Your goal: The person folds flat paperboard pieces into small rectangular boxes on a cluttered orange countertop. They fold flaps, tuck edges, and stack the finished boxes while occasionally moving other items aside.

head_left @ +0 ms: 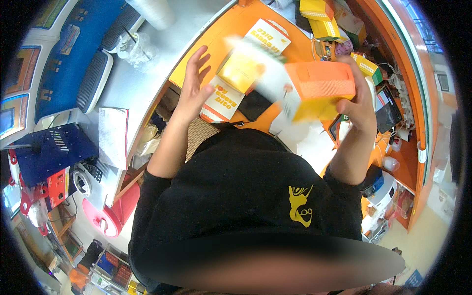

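My right hand [360, 101] grips the right end of an orange and yellow paper food box [322, 81], which is blurred and has white flaps spread out to its left. Over the desk, my left hand [195, 93] is open, its fingers apart and nothing in it. Just right of that hand is a yellow box part [240, 71], blurred; whether it joins the box in my right hand I cannot tell. Beneath lie a white printed carton piece [221, 100] with an orange edge and, farther off, a similar printed carton [268, 35].
The orange desk [194, 64] carries a dark flat object [251, 105] and white paper sheets [309, 142]. Yellow folded boxes [322, 19] and cables crowd its far right. To the left, a grey counter [162, 54] holds a clear plastic bag [135, 49] and a notebook [113, 137].
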A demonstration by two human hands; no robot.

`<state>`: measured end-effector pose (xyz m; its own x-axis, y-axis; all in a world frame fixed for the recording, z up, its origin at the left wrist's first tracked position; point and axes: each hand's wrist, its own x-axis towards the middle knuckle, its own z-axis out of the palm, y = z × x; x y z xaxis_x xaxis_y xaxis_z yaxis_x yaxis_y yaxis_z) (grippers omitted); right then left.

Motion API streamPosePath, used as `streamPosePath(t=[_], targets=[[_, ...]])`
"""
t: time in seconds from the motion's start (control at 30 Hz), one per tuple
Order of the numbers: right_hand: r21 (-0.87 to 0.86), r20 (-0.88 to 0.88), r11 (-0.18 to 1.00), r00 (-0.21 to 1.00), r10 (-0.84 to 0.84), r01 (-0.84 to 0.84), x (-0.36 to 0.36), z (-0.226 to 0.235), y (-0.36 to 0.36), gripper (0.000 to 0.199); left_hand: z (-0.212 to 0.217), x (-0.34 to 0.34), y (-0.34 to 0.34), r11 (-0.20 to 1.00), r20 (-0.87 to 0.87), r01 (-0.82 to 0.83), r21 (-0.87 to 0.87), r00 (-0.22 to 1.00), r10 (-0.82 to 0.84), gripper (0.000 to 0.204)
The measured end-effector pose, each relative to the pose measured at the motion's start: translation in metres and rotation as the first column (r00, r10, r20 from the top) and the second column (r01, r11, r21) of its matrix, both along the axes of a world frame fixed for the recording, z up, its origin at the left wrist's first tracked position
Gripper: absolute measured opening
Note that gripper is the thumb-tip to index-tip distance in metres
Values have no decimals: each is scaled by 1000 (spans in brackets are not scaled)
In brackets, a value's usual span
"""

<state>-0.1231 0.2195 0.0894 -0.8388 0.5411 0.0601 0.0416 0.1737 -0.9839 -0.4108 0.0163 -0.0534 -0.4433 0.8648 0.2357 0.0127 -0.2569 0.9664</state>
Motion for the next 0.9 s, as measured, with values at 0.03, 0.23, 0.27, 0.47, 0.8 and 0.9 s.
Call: streamPosePath(t=[0.03, 0.23, 0.27, 0.47, 0.8, 0.9], targets=[[-24, -23, 992, 992, 127, -128, -19, 2, 3, 69, -1, 5, -12, 999, 107, -42, -11, 993, 43, 109], [-153, 314, 984, 940, 137, -93, -149, -76, 19, 97, -17, 11, -62, 938, 511, -115, -326, 814, 277, 67], [-44, 404, 994, 908, 112, -103, -161, -89, 22, 98, -20, 13, -67, 925, 481, -159, -346, 816, 320, 54], [382, 623, 873, 782, -1, -304, -189, -120, 15, 107, -15, 25, -84, 896, 442, -12, -445, 867, 231, 13], [539, 620, 758, 782, -62, -367, -202, -127, 2, 103, -38, 20, -79, 824, 451, 158, -544, 883, 128, 17], [559, 679, 727, 723, -125, -399, -200, -134, -9, 99, -46, 15, -78, 872, 664, 163, -461, 715, 218, 22]])
